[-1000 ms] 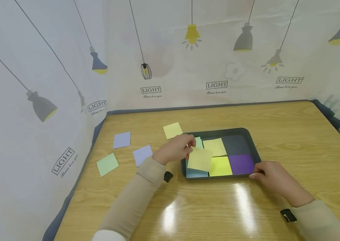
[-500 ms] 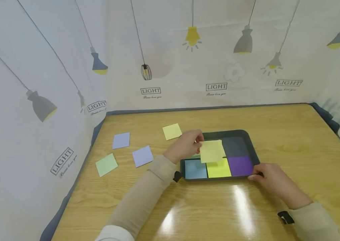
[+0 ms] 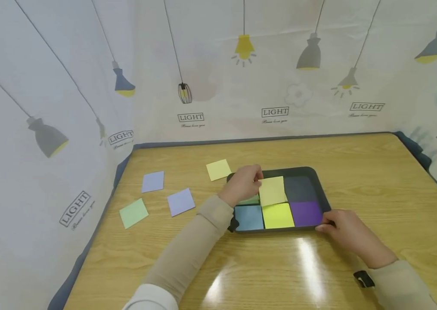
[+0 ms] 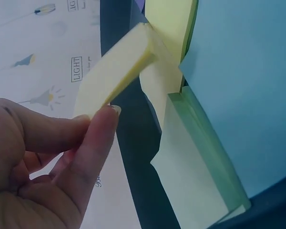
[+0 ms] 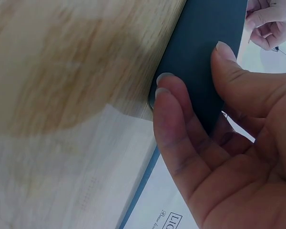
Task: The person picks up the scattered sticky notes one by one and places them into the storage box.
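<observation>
My left hand (image 3: 243, 184) pinches a pale yellow sticky note pad (image 3: 272, 191) by its edge, thumb against fingertips. In the left wrist view this pad (image 4: 118, 67) tilts above another pale yellow pad in the dark tray (image 3: 307, 172). With thumb and fingers my right hand (image 3: 351, 232) grips the tray's near right corner. Along the tray's near side lie a blue pad (image 3: 249, 218), a bright yellow pad (image 3: 278, 216) and a purple pad (image 3: 306, 214). A green pad (image 3: 250, 200) at the far left is partly hidden by my left hand.
Left of the tray on the wooden table (image 3: 203, 267) lie a yellow pad (image 3: 218, 170), two lavender pads (image 3: 153, 181) and a light green pad (image 3: 134, 213). A printed cloth (image 3: 218, 77) with lamp pictures hangs behind the table's far edge and left side.
My left hand has carried the pale yellow pad right and away from me, from over the blue pad to the tray's far middle. My right hand keeps its grip on the corner.
</observation>
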The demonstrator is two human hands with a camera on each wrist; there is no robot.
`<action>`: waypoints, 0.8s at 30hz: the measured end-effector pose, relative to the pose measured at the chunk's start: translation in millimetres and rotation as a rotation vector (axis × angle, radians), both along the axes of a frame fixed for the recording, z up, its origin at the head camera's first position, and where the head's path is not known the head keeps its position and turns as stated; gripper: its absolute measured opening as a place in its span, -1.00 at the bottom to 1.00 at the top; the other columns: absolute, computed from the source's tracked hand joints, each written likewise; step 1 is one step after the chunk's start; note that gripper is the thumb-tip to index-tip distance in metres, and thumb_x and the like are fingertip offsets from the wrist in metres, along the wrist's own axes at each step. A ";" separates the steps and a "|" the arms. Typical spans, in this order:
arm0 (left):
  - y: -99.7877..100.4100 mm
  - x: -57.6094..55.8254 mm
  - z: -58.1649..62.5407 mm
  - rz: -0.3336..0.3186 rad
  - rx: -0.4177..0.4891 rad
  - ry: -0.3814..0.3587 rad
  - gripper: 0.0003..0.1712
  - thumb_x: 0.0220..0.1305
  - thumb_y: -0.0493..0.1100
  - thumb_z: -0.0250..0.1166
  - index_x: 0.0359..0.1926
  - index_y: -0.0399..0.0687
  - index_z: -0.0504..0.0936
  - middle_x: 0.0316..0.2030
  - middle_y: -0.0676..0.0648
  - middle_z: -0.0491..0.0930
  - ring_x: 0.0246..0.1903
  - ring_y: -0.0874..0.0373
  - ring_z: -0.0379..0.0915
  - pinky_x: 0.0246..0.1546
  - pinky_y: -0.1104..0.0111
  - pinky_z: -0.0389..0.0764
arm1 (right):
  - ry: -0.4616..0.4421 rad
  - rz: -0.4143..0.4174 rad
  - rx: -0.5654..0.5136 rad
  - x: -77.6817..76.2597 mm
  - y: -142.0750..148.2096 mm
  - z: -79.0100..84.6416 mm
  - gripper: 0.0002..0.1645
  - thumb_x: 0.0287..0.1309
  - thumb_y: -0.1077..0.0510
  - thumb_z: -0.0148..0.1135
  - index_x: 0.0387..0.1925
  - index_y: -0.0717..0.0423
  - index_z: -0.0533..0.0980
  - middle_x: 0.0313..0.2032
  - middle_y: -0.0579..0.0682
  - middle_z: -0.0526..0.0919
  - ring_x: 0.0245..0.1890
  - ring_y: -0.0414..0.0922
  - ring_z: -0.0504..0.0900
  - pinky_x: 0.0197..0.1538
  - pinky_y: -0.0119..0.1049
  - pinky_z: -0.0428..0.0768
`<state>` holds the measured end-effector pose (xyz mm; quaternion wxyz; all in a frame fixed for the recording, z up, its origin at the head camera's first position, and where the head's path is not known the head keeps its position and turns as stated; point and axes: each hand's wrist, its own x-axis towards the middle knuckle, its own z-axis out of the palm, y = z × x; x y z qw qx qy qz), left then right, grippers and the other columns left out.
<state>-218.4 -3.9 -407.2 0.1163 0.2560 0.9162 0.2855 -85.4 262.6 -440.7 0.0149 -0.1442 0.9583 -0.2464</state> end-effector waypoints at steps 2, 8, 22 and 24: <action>1.5 -1.1 -0.6 0.002 -0.029 0.015 -0.86 0.27 -0.24 0.10 -0.16 -0.12 0.49 -0.35 0.03 0.47 -0.41 0.22 0.41 -0.47 0.42 0.50 | -0.003 0.004 -0.003 -0.4 -0.9 0.7 -0.66 -0.02 0.08 0.31 -0.71 -0.04 0.34 -0.68 -0.15 0.32 -0.64 -0.23 0.23 -0.54 -0.32 0.29; 4.4 -3.8 -3.3 0.013 -0.070 0.025 -0.82 0.28 -0.24 0.08 -0.12 -0.15 0.49 -0.28 0.00 0.49 -0.33 0.19 0.38 -0.37 0.40 0.50 | -0.015 0.005 -0.009 -0.7 -2.6 2.0 -0.67 -0.02 0.10 0.30 -0.71 -0.03 0.34 -0.68 -0.14 0.31 -0.63 -0.23 0.23 -0.55 -0.33 0.28; 9.3 -9.8 -9.3 -0.028 -0.136 0.079 -0.72 0.22 -0.37 0.07 -0.09 -0.03 0.53 -0.17 0.01 0.53 -0.17 0.21 0.34 -0.19 0.43 0.51 | -0.004 -0.012 0.002 -0.8 -0.7 1.3 -0.66 -0.04 0.11 0.32 -0.73 -0.03 0.34 -0.69 -0.14 0.32 -0.64 -0.23 0.23 -0.55 -0.32 0.30; 10.4 -10.6 -10.3 -0.033 -0.150 0.077 -0.68 0.20 -0.40 0.05 -0.10 -0.03 0.57 -0.14 0.00 0.55 -0.12 0.19 0.35 -0.14 0.42 0.52 | -0.005 -0.015 0.003 -0.4 -0.4 1.5 -0.66 -0.04 0.11 0.32 -0.73 -0.04 0.35 -0.69 -0.14 0.33 -0.65 -0.23 0.24 -0.55 -0.32 0.30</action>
